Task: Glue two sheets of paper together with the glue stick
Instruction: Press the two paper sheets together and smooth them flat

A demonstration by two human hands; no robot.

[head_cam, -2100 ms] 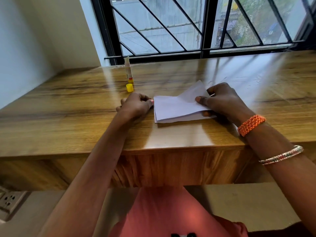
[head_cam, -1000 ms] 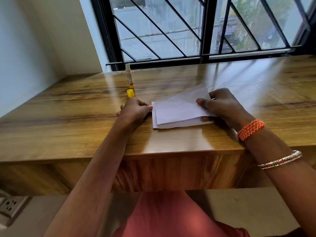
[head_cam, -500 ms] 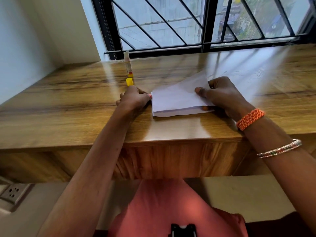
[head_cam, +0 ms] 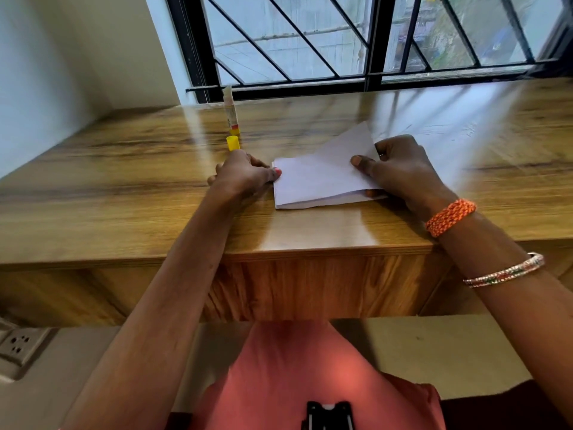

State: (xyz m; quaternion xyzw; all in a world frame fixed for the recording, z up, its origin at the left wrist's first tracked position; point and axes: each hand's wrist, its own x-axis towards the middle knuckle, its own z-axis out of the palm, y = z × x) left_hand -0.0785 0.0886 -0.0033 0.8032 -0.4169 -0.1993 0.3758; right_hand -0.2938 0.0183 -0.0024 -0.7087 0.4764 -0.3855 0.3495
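Two white paper sheets lie stacked on the wooden desk, the upper one lifted at its right end. My right hand pinches that raised right end, thumb on top and fingers underneath. My left hand is curled, its thumb pressing the left edge of the sheets down. The glue stick stands upright and uncapped behind my left hand. Its yellow cap stands on the desk just in front of it.
A black barred window runs along the desk's far edge. A white wall bounds the desk on the left. A wall socket sits low at the left, below the desk front.
Both hands have stayed on the sheets, the right one keeping the upper sheet's right end raised. Only the camera angle has shifted slightly.
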